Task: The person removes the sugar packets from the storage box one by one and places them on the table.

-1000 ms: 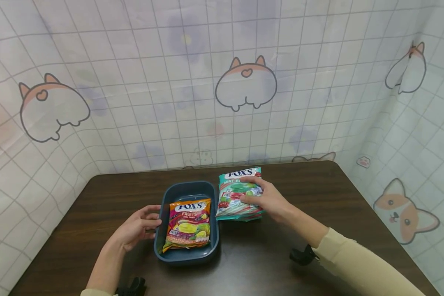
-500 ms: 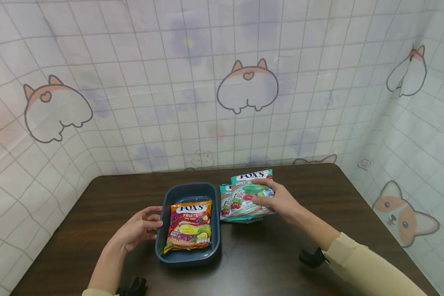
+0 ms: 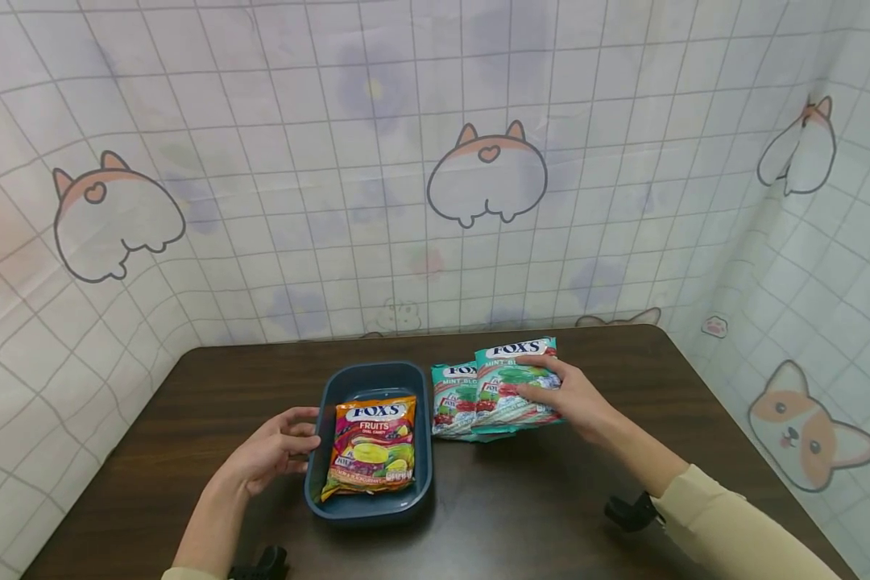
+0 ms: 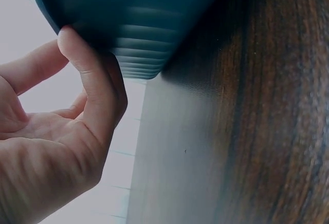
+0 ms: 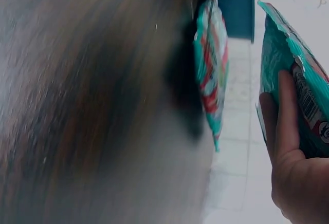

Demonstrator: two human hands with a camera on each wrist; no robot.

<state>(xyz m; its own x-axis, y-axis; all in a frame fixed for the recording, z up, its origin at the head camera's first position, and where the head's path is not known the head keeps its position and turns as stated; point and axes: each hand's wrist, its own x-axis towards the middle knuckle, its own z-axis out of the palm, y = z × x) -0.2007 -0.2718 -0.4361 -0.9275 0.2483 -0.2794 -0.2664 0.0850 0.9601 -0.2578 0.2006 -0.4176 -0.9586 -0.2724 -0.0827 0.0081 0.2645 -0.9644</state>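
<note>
A dark blue rectangular tray [image 3: 373,379] holds an orange-and-purple candy bag [image 3: 371,455] labelled Fox's Fruits. My left hand [image 3: 271,451] rests at the tray's left side, its bent fingers touching the outer wall [image 4: 149,8] in the left wrist view. To the right, my right hand [image 3: 578,396] holds a green mint candy bag [image 3: 499,399], fingers beneath it and thumb hidden by the bag. Another green mint candy bag [image 3: 453,407] lies next to the tray, partly covered by the held one in the head view. The right wrist view shows the held bag raised off the tabletop.
Everything stands on a dark wooden table [image 3: 522,515]. A white gridded cloth [image 3: 319,201] with cartoon dogs hangs behind the back edge and along both sides. Black straps [image 3: 631,513] with cameras sit at the wrists.
My right hand has moved right with the upper mint candy bag, uncovering the second mint bag beneath. The left hand stays at the tray; the head view shifts slightly.
</note>
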